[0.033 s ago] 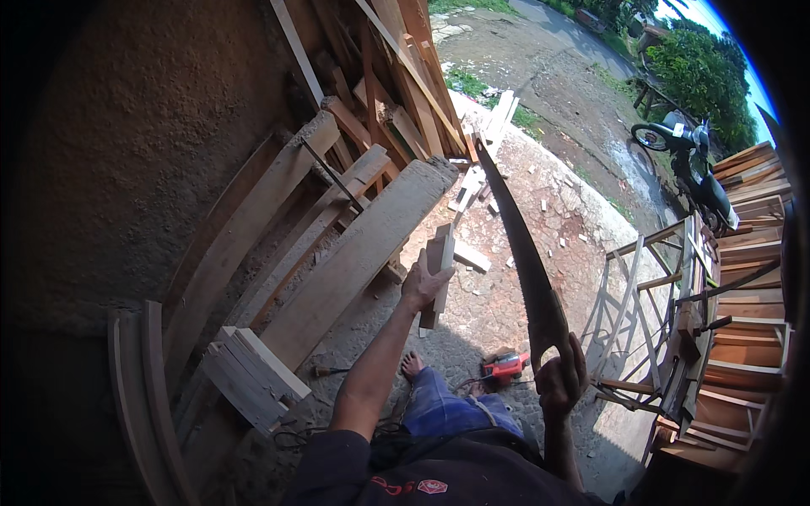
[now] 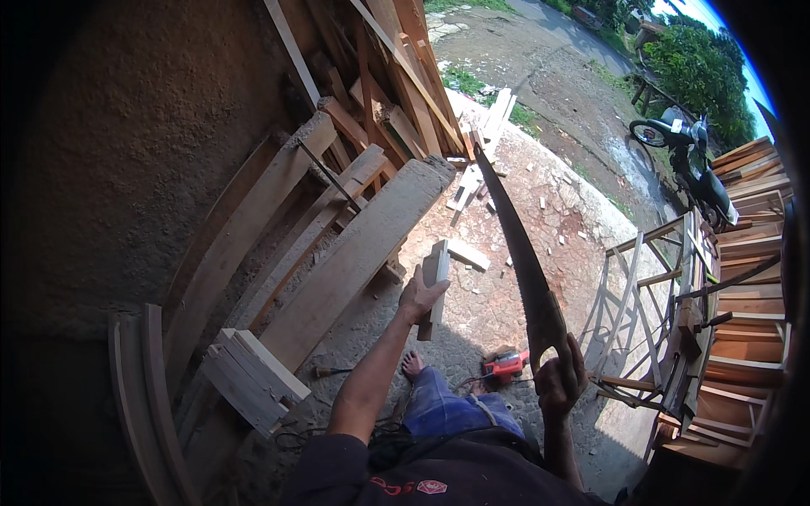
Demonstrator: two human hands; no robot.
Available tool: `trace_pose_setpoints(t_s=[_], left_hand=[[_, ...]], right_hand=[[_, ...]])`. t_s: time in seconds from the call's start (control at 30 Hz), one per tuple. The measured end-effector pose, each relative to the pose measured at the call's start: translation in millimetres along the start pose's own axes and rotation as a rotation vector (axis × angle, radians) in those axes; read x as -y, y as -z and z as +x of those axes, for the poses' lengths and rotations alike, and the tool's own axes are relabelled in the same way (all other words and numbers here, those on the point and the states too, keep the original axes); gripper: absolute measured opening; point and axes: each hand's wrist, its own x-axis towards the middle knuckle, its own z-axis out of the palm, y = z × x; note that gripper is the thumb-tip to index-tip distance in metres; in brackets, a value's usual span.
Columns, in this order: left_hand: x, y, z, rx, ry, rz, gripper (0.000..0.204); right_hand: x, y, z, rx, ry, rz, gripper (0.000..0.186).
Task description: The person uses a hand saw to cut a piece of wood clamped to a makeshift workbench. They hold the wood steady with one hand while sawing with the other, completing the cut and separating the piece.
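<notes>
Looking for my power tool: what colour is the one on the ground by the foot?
Red and black power tool, head view.

A short pale wood block (image 2: pixel 435 287) held upright beside a long dark handsaw (image 2: pixel 525 270) pointing away

Planks (image 2: pixel 354 253) lean on a wall, a red power tool (image 2: pixel 504 364) lies below, motorcycle (image 2: pixel 692 164) beyond.

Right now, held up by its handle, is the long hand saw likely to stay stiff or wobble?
The hand saw blade looks long and thin, so its tip probably wobbles if swung. Gripped only at the handle by the right hand, it likely feels front-heavy.
</notes>
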Motion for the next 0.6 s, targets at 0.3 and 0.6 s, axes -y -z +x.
trace_pose_setpoints(t_s=[0.3,0.6], left_hand=[[62,-63,8,-0.167,0.301,-0.535,0.107],[20,115,-90,-0.76,-0.187,0.208,0.046]], right_hand=[[-30,-6,-9,0.031,0.063,-0.153,0.037],[-62,-35,-9,0.096,-0.04,0.048,0.036]])
